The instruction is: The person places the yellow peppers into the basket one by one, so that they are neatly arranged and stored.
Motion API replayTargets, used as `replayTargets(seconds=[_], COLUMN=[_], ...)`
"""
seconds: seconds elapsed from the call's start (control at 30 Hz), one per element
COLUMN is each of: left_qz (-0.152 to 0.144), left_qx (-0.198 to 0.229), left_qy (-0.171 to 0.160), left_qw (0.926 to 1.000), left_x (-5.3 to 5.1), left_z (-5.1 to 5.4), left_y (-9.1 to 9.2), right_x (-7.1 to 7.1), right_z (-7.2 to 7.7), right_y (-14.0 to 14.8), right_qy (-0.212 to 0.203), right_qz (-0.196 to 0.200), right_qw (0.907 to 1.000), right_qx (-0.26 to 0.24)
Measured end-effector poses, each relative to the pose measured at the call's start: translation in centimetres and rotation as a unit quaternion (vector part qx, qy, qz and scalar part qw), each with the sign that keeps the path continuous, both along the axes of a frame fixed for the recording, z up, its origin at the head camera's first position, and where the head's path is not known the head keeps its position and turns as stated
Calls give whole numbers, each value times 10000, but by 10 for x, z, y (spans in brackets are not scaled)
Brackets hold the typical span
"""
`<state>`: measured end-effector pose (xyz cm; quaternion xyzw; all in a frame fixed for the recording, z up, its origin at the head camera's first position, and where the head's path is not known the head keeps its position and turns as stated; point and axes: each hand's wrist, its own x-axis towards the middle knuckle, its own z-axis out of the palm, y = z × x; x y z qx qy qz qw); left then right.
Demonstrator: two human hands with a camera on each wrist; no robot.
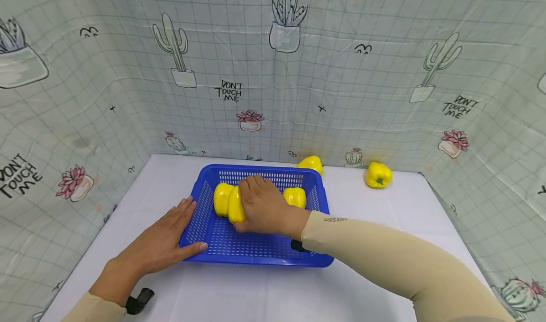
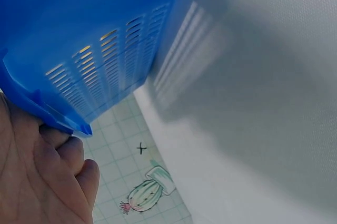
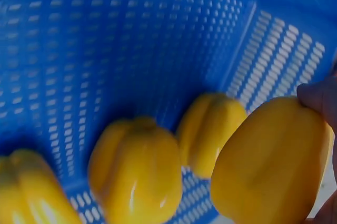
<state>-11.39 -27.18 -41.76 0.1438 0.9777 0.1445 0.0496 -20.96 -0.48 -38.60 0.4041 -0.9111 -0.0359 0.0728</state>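
Observation:
A yellow bell pepper [image 1: 236, 206] is held by my right hand [image 1: 264, 206] over the inside of a blue plastic basket [image 1: 256, 260]. The right wrist view shows this bell pepper [image 3: 271, 166] close up, with a fingertip at its upper edge. Another yellow bell pepper [image 1: 222, 199] sits left of it, and a further one [image 1: 294, 197] at the basket's right. My right hand partly hides the basket's middle. My left hand [image 1: 166, 239] rests on the basket's left rim, fingers straight along it and thumb over the front corner.
Behind the basket's right rear corner lies a yellow bell pepper [image 1: 313, 163], partly hidden by the rim. Another bell pepper [image 1: 378, 175] lies farther right on the white table [image 1: 362, 274]. A cactus-printed curtain [image 1: 341, 89] stands around the back and sides.

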Motion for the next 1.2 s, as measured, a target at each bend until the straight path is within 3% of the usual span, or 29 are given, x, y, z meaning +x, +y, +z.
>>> replayTargets(seconds=[0.17, 0.6, 0.93, 1.2], left_qz=[-14, -20, -54, -119], left_qx=[-25, -99, -177, -152], left_qy=[47, 152, 228, 265], left_qw=[10000, 9998, 9996, 9995], left_x=[1, 1, 0, 1], left_z=[1, -2, -3, -1], left_y=[0, 0, -1, 0], right_x=[8, 13, 13, 14], right_z=[-9, -33, -51, -50], right_y=[-14, -38, -50, -55], right_qy=[-282, -323, -318, -374], right_qz=[171, 513, 636, 853], right_qw=[9992, 9953, 9947, 9933], right_qx=[233, 749, 749, 678])
